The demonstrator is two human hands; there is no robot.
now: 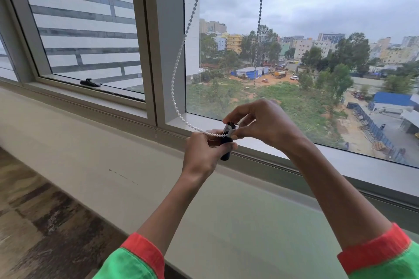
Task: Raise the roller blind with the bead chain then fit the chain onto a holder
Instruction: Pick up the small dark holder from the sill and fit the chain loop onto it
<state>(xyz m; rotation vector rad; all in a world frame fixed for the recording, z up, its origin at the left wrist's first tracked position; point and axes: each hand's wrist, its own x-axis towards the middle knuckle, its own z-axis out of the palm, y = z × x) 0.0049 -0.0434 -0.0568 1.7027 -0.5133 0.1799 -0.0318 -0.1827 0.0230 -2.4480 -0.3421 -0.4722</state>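
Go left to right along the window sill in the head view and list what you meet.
Black window latch → white bead chain → left hand → black holder → right hand.

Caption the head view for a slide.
Both hands, left hand and right hand, work the white bead chain into a dark holder at the window sill.

Grey-framed windows (149,52) above a pale sill wall (90,154) show overcast sky, buildings and trees; floor (34,222) is mottled brown.
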